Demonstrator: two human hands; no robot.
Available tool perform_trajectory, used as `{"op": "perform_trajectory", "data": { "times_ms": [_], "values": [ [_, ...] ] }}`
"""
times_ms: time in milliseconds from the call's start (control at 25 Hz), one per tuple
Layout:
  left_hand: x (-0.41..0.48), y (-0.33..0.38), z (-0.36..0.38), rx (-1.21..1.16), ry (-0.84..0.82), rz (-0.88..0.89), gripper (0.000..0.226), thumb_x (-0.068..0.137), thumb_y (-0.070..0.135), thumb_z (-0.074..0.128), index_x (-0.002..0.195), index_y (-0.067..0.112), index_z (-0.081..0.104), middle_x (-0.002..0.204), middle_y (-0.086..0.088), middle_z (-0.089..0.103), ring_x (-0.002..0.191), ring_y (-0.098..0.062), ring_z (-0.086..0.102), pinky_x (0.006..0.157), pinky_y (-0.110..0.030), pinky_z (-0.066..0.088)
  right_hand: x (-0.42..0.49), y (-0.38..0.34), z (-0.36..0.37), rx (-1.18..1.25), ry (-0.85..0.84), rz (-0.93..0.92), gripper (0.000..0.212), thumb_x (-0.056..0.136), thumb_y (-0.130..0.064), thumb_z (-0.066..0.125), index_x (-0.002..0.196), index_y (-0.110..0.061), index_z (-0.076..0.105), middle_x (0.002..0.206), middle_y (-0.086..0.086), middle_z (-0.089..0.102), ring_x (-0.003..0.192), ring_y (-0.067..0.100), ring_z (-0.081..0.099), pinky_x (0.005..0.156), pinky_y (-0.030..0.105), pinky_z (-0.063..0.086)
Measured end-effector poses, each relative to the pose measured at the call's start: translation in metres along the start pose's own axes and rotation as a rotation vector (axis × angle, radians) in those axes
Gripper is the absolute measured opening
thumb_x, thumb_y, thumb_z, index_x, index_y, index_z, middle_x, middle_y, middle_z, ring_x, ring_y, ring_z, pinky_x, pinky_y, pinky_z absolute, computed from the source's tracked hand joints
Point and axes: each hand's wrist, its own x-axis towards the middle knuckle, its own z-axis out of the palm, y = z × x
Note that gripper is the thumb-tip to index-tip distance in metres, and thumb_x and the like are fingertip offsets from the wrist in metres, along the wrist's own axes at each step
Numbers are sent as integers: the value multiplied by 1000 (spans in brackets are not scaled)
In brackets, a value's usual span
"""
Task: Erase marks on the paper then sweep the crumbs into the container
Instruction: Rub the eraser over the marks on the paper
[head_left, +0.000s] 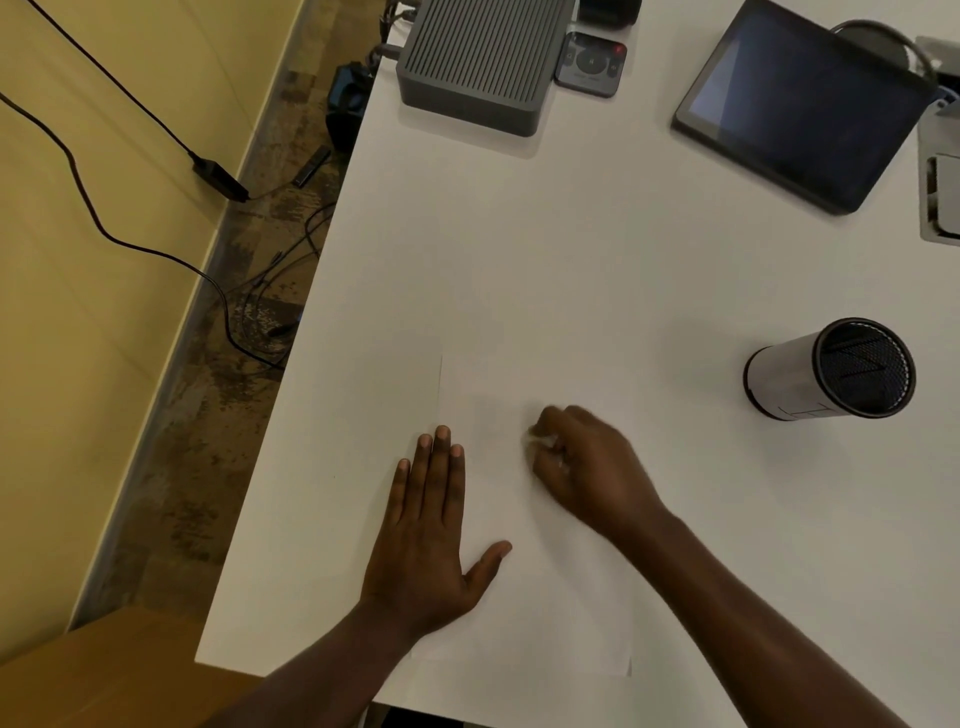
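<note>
A white sheet of paper (545, 597) lies on the white table near its front edge. My left hand (431, 540) rests flat on the paper's left side, fingers spread. My right hand (582, 467) is blurred over the paper's upper middle, its fingers pinched on a small pale eraser (540, 440). No marks or crumbs can be made out on the paper. A round black mesh container (831, 371) with a pale wrap lies tipped on its side to the right, with its open mouth turned toward me.
At the back of the table (597, 249) stand a grey ribbed box (478, 57), a small remote (592, 62) and a dark tablet (800, 98). The table's left edge drops to a floor with cables (156, 249).
</note>
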Motion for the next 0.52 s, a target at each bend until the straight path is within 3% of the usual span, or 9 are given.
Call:
{"op": "perform_trajectory", "data": {
  "times_ms": [160, 280, 360, 520],
  "values": [
    [0, 0, 0, 3, -1, -1, 103, 94, 73, 36, 161, 1, 5, 172, -18, -3, 160, -35, -1, 126, -52, 15, 23, 9, -15, 11, 175, 156, 9, 87, -14, 67, 92, -16, 59, 83, 0, 61, 68, 15, 53, 56, 24, 36],
    [-1, 0, -1, -7, 6, 4, 103, 94, 73, 36, 161, 1, 5, 172, -18, -4, 160, -34, -1, 126, -52, 15, -12, -24, 12, 4, 1, 6, 11, 88, -15, 64, 99, -15, 61, 84, 2, 59, 68, 19, 55, 58, 31, 46],
    [0, 0, -2, -4, 5, 6, 103, 94, 73, 36, 161, 1, 5, 172, -18, -4, 160, -34, -1, 126, -52, 16, -14, -17, 8, 0, -33, 9, 11, 88, -16, 64, 98, -15, 60, 85, 3, 60, 70, 21, 57, 59, 33, 49],
    [0, 0, -2, -12, 0, 2, 103, 94, 73, 37, 160, 0, 6, 172, -18, -4, 160, -34, -1, 126, -53, 20, 13, 7, -11, 6, 183, 197, 8, 87, -14, 66, 91, -15, 59, 84, 0, 61, 68, 18, 54, 56, 21, 38]
  ]
}}
